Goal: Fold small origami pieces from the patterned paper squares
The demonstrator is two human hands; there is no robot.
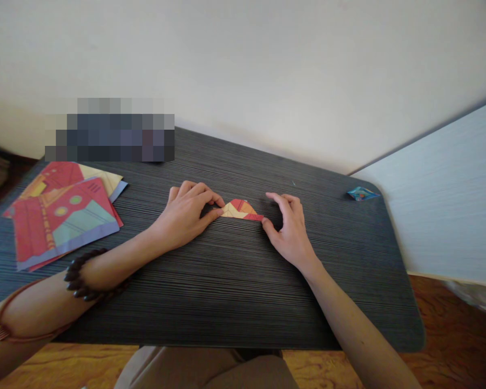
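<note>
A small folded piece of patterned paper (242, 209), red, orange and cream, lies on the dark table between my two hands. My left hand (191, 209) pinches its left corner between thumb and fingertips. At the paper's right tip is the thumb of my right hand (288, 227). The fingers of that hand are spread away from the thumb, with a gap between them and the paper.
Several printed paper sheets (67, 216) lie overlapping on the table's left side. A small blue folded paper piece (362, 194) sits near the far right corner. Something blurred out (115, 135) stands at the back left, by the wall (267, 70). A pale panel (441, 200) borders the right side.
</note>
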